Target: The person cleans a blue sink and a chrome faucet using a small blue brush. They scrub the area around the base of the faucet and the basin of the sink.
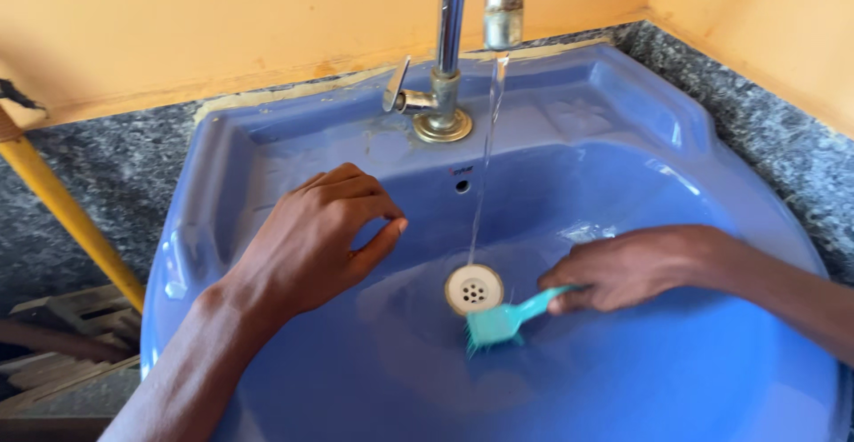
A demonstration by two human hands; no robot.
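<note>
- The right hand (pixel 623 269) grips the handle of a small teal brush (pixel 503 320), fingers closed tight around it.
- The brush head rests on the bottom of the blue sink (pixel 694 380), just beside the round drain (pixel 473 289).
- The left hand (pixel 325 229) hangs over the sink, fingers loosely curled, holding nothing.
- Water runs from the shiny tap (pixel 449 51) down onto the drain.

Heads up, your right hand (pixel 623 269) swallows most of the teal brush (pixel 503 322) handle, and the bristle head is motion-blurred, so you can't make out the bristles. The tap (pixel 449 51) and spout run off the top edge, and the blue sink (pixel 623 380) is cropped at the bottom and right. The yellow pole (pixel 62 211) is cut off at the left.
</note>
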